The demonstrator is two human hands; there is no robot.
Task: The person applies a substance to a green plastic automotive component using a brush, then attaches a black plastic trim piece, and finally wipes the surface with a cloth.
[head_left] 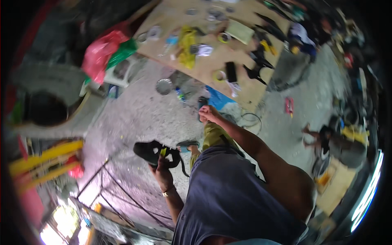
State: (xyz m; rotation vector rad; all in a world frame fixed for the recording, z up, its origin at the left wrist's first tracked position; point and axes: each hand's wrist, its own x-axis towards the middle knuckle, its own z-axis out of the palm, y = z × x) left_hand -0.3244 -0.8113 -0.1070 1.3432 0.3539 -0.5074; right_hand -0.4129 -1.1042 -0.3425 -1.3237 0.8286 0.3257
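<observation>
Closest to the camera, a grey-blue sleeveless top (228, 192) fills the lower middle, hiding much of the person's olive trousers (216, 136). Beyond it, the left hand (161, 168) has its fingers wrapped around a black handheld tool (143, 150), raised above the concrete floor (130, 110) with a dark cord or strap dangling. Its exact kind is hard to make out, and the fingers cover part of it. Further forward, the right hand (209, 113) has its fingers curled close together; whether they hold anything, I cannot tell. As for progress, picking up the tool looks done; it is well apart from the surface (208, 69), and neither its use nor its setting down is seen. On that surface lie a black rectangular object (231, 72), a tape roll (219, 75) and a crumpled yellow item (188, 43). Blur softens the clutter, and the dark rim cuts off the farthest edges.
</observation>
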